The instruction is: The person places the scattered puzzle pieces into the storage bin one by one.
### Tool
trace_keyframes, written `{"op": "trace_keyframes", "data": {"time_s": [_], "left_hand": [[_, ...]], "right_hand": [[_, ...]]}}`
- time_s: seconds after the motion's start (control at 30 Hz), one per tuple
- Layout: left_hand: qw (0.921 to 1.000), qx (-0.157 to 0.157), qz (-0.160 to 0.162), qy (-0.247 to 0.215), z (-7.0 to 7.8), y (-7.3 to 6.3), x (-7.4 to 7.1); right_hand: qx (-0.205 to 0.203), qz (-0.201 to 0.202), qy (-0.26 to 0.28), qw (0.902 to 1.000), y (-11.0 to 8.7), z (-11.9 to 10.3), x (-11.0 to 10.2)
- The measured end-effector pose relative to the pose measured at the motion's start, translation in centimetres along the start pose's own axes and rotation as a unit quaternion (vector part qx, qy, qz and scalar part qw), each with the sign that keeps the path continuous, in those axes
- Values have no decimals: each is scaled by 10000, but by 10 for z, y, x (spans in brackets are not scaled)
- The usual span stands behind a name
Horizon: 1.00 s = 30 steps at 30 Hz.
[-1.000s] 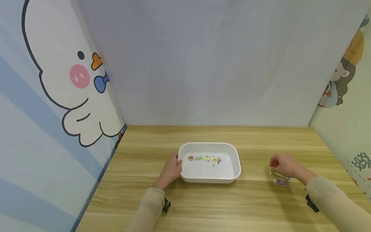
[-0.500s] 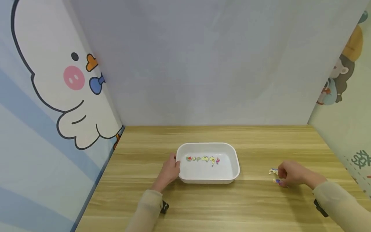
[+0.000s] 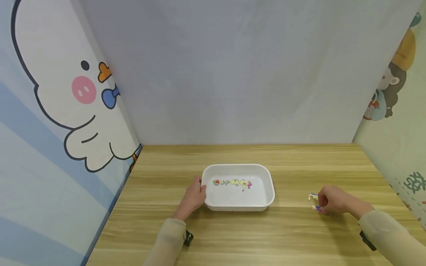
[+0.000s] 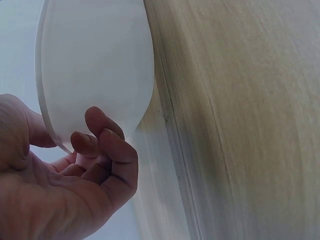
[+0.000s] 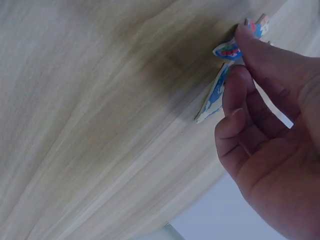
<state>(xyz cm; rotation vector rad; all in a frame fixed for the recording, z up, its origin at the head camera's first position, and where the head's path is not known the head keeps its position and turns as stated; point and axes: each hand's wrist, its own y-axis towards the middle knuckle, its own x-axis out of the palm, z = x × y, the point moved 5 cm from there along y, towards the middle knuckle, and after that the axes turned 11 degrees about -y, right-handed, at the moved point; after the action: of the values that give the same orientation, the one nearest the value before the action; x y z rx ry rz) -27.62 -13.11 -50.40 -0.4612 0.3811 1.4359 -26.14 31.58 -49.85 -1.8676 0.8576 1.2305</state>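
Observation:
My left hand point(image 3: 194, 194) grips the left rim of a white rectangular plastic basin point(image 3: 237, 207); in the left wrist view the thumb is at the rim and curled fingers point(image 4: 117, 155) are against the outer wall. Far to the right, my right hand point(image 3: 337, 199) is low over the table with thumb and forefinger pinching a flat blue-and-red painted cutout piece point(image 5: 228, 50). Just beside it lies a second flat cutout, a pale-and-blue painted piece point(image 3: 313, 196), partly covered by the hand. Several small coloured cutouts point(image 3: 235, 182) lie in a row inside the basin.
Everything stands on a wood-grain table point(image 3: 159, 162). A plain grey-white wall point(image 3: 233, 74) rises behind it. Cartoon-printed panels border the left point(image 3: 50, 92) and right sides.
My right hand has moved from the upper cutout down to the lower one and lowered its fingertips onto it. My left hand stays on the basin; the head view has shifted slightly.

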Motion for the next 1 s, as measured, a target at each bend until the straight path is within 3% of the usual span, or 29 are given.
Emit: {"op": "trace_keyframes", "data": {"time_s": [0.43,0.67,1.0], "left_hand": [[10000,-10,59,26,-2,1,1],[10000,-75,34,36,-1,0,0],[9999,-136,5,21,0,0,0]], "right_hand": [[98,100,89,9999,-4,-1,2],[-219,110,55,9997,-4,-1,0],[-615,-155,832,9945,-3,-6,-4]]}}
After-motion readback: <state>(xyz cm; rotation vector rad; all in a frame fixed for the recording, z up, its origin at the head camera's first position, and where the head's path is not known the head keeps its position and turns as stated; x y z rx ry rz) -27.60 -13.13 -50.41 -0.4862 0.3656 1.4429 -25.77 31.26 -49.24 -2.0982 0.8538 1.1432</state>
